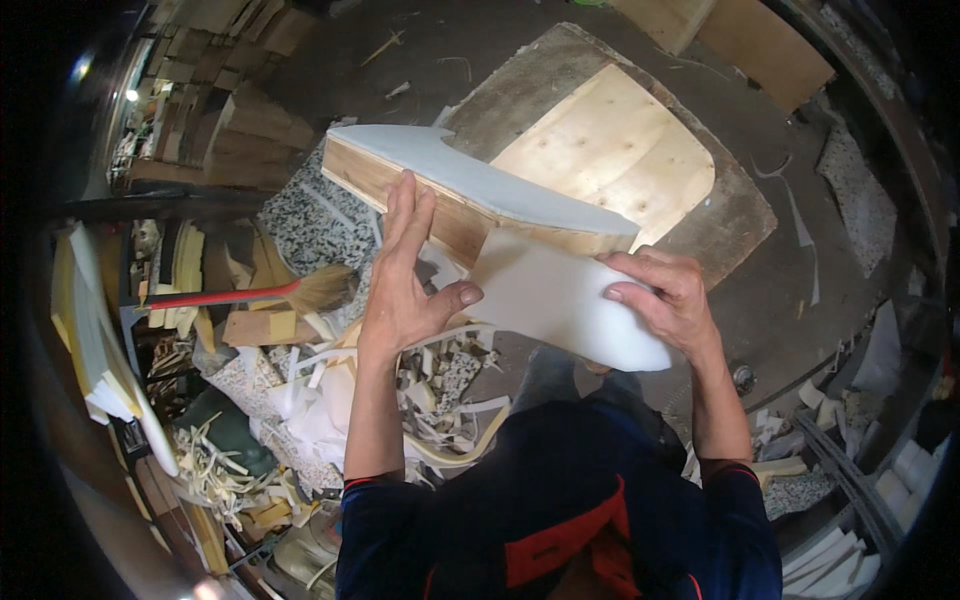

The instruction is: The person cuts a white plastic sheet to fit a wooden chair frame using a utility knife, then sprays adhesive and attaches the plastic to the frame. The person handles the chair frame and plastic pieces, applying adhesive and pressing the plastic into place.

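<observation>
Largest of all, we saw a dark grey floor (460,90) spread beyond both hands. Well to the left, a dark-framed rack (127,265) held yellowish foam slabs (187,265) and brown offcuts, and nearer, below the left hand, a heap of scraps (240,490) mixed thin curling strips, pale sheets and speckled foam. Beyond the hands lay a rough, stained board (735,225), and on it a smooth, pale plywood panel (630,140) with rounded corners and small dark spots.

Just past the hands we found the wooden frame (460,220), deep-sided and grained, tilted across the view; we could not tell what bore its weight. Its top wore a pale grey-blue foam layer (490,180), matt and even, with a sweeping concave edge and a pointed hook. Between the hands, against the near side of the frame, we saw the white foam sheet (560,290), soft, smooth and bent down at its right end.

Left of the left hand lay a broom (225,297) with a red handle and straw bristles. The left hand (400,280) was spread wide, its fingers along the frame's side, its thumb at the sheet's left edge. The right hand (670,295) pinched the sheet's right end between thumb and fingers.
</observation>
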### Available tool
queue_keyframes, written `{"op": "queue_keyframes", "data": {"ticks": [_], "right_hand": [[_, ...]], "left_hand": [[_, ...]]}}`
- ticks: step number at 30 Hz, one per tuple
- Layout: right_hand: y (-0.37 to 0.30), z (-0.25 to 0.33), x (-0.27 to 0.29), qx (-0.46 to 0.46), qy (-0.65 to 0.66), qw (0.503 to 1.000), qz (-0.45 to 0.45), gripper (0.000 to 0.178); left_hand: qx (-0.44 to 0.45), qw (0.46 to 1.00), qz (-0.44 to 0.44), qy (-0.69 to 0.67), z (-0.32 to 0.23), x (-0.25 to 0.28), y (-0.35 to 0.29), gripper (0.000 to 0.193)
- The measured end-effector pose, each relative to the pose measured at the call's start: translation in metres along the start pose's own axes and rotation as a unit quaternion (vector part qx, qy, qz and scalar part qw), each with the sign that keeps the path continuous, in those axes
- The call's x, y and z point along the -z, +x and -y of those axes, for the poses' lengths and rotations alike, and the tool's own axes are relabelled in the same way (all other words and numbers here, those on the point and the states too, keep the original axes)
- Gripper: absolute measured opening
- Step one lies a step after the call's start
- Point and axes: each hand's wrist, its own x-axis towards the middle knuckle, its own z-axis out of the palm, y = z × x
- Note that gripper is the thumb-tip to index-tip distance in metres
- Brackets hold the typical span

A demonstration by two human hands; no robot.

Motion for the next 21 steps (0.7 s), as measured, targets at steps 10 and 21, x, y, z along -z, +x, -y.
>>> {"op": "queue_keyframes", "data": {"ticks": [10, 21], "right_hand": [[0.006, -0.013, 0.006, 0.0, 0.031, 0.999, -0.013, 0.029], [0.014, -0.024, 0.008, 0.031, 0.03, 0.999, -0.006, 0.03]], "left_hand": [[0.032, 0.999, -0.023, -0.01, -0.001, -0.006, 0.012, 0.108], [0.052, 0.998, -0.041, -0.011, -0.008, -0.009, 0.02, 0.103]]}}
